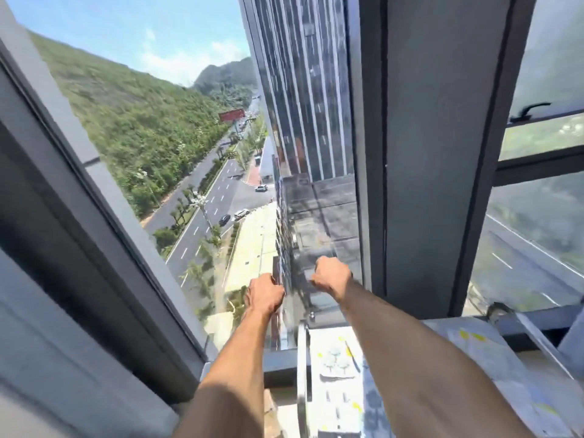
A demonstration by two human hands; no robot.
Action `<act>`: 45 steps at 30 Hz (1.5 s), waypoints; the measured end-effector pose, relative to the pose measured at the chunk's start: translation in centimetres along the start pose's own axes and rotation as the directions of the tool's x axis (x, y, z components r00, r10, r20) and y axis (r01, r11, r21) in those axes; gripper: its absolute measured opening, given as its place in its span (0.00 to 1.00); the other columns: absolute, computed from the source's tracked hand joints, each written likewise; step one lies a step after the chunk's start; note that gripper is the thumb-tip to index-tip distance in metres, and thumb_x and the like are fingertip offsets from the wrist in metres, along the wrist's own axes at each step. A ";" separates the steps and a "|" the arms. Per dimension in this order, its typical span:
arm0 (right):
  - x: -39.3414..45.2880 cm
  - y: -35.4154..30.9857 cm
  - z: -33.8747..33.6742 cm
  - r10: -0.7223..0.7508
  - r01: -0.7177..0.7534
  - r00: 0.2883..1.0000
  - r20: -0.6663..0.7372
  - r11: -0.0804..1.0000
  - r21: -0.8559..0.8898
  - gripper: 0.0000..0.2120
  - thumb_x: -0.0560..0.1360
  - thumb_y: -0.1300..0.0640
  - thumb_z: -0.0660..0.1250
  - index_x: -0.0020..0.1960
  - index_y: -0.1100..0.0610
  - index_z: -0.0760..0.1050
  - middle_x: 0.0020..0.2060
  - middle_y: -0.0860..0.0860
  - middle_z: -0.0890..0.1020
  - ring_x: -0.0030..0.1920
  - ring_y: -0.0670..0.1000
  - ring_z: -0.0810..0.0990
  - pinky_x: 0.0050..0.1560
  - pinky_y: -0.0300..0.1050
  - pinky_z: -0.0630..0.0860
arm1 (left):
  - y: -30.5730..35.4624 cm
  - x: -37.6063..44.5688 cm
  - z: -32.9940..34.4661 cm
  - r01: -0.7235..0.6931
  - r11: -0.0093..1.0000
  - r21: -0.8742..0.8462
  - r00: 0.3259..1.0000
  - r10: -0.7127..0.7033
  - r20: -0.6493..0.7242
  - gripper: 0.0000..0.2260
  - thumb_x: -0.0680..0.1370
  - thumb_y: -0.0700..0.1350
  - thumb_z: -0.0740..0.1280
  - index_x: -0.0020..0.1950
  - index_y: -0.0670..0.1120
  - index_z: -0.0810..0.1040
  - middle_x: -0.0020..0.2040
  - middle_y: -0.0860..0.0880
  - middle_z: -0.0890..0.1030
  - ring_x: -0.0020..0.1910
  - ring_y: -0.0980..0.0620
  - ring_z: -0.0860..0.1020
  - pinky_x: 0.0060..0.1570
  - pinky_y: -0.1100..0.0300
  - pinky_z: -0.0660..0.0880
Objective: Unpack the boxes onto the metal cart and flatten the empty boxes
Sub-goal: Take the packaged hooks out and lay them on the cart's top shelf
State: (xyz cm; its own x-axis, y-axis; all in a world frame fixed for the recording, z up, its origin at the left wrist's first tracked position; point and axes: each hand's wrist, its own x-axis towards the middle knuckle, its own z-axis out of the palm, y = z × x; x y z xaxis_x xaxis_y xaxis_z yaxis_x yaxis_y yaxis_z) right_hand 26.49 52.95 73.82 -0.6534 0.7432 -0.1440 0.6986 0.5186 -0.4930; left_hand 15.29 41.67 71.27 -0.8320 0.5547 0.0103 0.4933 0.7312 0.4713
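Both bare arms are stretched toward a large window [177, 128]. The left hand [264, 295] and the right hand [331, 276] are curled into loose fists near each other, just apart; whether anything thin is pinched in them cannot be told (the view is blurred). A printed, pale box [336, 374] is seen below, between the forearms, by the dark window frame [433, 153].

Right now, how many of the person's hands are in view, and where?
2. The left hand is fisted against the window glass, low centre. The right hand is fisted just right of it, slightly higher, beside the dark window frame. Neither visibly holds anything.
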 end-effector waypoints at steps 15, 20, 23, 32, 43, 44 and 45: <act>-5.9 -18.5 7.3 -0.198 0.216 0.972 0.126 0.964 -0.153 0.11 0.71 0.62 0.60 0.50 0.59 0.77 0.52 0.58 0.82 0.52 0.59 0.81 0.49 0.47 0.76 | -15.6 -3.3 -13.1 0.121 0.992 0.018 0.987 -0.118 -0.107 0.06 0.75 0.37 0.60 0.47 0.46 0.73 0.36 0.53 0.72 0.32 0.57 0.68 0.28 0.63 0.60; -5.0 -19.1 7.9 -0.267 0.291 0.953 0.142 0.937 -0.191 0.12 0.75 0.59 0.61 0.57 0.59 0.75 0.55 0.57 0.80 0.55 0.59 0.80 0.53 0.48 0.75 | -17.1 -4.1 -12.6 0.215 0.976 0.024 0.971 -0.211 -0.111 0.12 0.73 0.40 0.59 0.54 0.50 0.75 0.52 0.47 0.81 0.43 0.47 0.74 0.40 0.60 0.68; -4.5 -19.1 8.7 -0.291 0.325 0.940 0.179 0.925 -0.198 0.11 0.76 0.59 0.62 0.57 0.59 0.76 0.55 0.56 0.81 0.54 0.57 0.80 0.48 0.45 0.72 | -17.4 -4.2 -12.1 0.272 0.961 0.053 0.958 -0.266 -0.108 0.11 0.74 0.41 0.59 0.53 0.50 0.74 0.53 0.47 0.80 0.44 0.47 0.73 0.42 0.59 0.69; -4.0 -20.5 12.7 -0.320 0.383 0.905 0.280 0.900 -0.208 0.12 0.75 0.61 0.58 0.56 0.60 0.74 0.53 0.56 0.80 0.54 0.57 0.80 0.54 0.48 0.77 | -21.2 -4.5 -11.1 0.326 0.942 0.080 0.944 -0.321 -0.076 0.13 0.73 0.40 0.60 0.56 0.49 0.75 0.55 0.45 0.80 0.50 0.44 0.76 0.46 0.58 0.70; -3.5 -26.1 22.7 -0.190 0.270 0.907 0.377 0.948 -0.171 0.12 0.76 0.59 0.60 0.57 0.62 0.74 0.58 0.61 0.79 0.57 0.60 0.79 0.58 0.49 0.75 | -34.8 -1.2 -12.5 0.328 0.939 0.102 0.942 -0.333 0.042 0.11 0.74 0.42 0.60 0.55 0.48 0.76 0.56 0.45 0.80 0.54 0.44 0.77 0.46 0.59 0.69; -3.7 -26.8 24.0 -0.171 0.247 0.914 0.369 0.954 -0.169 0.12 0.76 0.59 0.59 0.57 0.62 0.75 0.58 0.61 0.80 0.57 0.60 0.79 0.57 0.49 0.75 | -36.3 -0.9 -12.6 0.337 0.937 0.095 0.939 -0.342 0.044 0.11 0.74 0.42 0.61 0.55 0.48 0.76 0.57 0.45 0.80 0.55 0.43 0.77 0.47 0.59 0.70; -3.7 -27.5 25.6 -0.151 0.223 0.920 0.362 0.960 -0.167 0.13 0.75 0.60 0.59 0.56 0.62 0.75 0.57 0.60 0.80 0.56 0.60 0.80 0.56 0.49 0.76 | -38.2 -0.4 -12.6 0.348 0.934 0.086 0.935 -0.352 0.047 0.11 0.74 0.42 0.61 0.55 0.49 0.76 0.57 0.45 0.80 0.56 0.43 0.77 0.48 0.59 0.70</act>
State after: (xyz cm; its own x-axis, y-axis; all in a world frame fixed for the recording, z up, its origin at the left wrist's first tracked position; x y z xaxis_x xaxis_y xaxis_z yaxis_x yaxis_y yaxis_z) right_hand 2.27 25.09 65.91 -0.8121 0.4520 -0.3690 0.5736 0.7346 -0.3624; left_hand -6.42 8.58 64.37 -0.9395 0.2796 -0.1980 0.1932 0.9096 0.3679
